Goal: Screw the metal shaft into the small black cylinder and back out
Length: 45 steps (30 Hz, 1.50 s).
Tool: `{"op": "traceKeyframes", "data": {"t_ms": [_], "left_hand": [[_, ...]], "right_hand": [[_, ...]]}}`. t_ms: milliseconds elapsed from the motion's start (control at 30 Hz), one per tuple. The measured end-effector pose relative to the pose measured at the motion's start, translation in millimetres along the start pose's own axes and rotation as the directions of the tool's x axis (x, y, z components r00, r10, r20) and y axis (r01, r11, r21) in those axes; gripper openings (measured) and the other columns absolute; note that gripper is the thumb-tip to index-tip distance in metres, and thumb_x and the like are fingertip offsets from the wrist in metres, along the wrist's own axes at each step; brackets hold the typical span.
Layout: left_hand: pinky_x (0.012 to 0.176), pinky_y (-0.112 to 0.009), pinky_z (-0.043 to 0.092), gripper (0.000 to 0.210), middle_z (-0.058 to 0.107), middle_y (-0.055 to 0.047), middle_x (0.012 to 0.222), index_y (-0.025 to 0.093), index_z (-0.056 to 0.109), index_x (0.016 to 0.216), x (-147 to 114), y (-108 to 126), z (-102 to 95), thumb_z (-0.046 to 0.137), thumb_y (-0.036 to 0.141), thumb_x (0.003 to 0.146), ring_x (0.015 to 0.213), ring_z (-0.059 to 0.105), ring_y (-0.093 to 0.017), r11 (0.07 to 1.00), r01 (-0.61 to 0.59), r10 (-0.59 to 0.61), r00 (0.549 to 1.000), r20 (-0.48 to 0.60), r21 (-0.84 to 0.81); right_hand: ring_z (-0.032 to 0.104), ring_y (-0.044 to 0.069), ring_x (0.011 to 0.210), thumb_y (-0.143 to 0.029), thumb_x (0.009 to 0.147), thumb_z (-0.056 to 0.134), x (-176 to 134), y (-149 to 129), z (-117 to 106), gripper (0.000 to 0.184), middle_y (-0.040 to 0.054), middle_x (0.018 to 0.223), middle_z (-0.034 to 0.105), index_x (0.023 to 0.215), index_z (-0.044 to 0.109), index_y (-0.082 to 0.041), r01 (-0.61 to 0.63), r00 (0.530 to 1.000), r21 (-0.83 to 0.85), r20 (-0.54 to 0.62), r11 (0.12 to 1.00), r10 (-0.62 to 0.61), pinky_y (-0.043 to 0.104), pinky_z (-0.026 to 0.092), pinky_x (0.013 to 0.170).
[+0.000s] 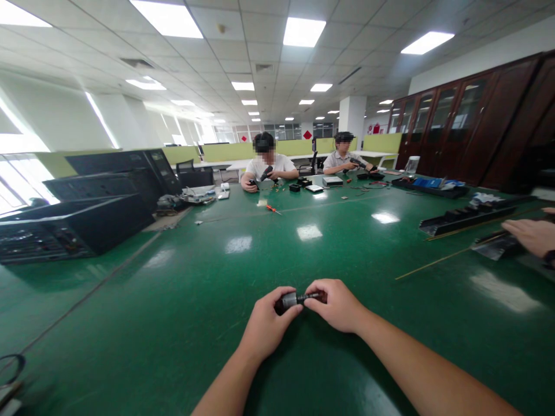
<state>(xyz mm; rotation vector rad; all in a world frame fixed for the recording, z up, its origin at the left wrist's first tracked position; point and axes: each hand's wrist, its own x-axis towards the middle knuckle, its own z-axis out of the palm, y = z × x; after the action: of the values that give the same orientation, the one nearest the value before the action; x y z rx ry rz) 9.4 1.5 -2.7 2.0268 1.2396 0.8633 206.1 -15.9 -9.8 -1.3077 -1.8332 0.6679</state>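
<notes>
Low over the near part of the green table, my two hands meet at what looks like a motor rotor (289, 300), a short silver cylinder with a dark shaft. My left hand (265, 323) is closed around its cylinder end, thumb below and fingers on top. With thumb and fingers, my right hand (338, 303) grips the shaft end on the right. The part lies about level, and its two ends are partly hidden by my fingers.
Dark computer cases (108, 219) stand at the left. An orange screwdriver (272, 209) lies farther out. Two people (271, 164) sit opposite, handling dark tools. At right, another person's hand (531, 236) rests by black rails (468, 216); a blue-filled tray (429, 186) lies beyond.
</notes>
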Motion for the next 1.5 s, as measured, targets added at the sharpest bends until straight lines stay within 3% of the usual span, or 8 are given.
{"op": "traceKeyframes", "data": {"t_ms": [1500], "left_hand": [[0.084,-0.035,0.051,0.031,0.072,-0.004,0.1,0.022,0.067,0.106,-0.7,0.3,-0.6,0.065,0.035,0.078,0.091,0.066,-0.023,1.0,-0.018,0.018,1.0,0.009,-0.017]], "right_hand": [[0.063,0.016,0.074,-0.027,0.08,0.064,-0.6,-1.5,-1.7,0.014,0.003,0.082,0.071,0.089,0.072,-0.019,0.003,1.0,-0.017,0.025,1.0,-0.003,0.026,0.046,0.069]]}}
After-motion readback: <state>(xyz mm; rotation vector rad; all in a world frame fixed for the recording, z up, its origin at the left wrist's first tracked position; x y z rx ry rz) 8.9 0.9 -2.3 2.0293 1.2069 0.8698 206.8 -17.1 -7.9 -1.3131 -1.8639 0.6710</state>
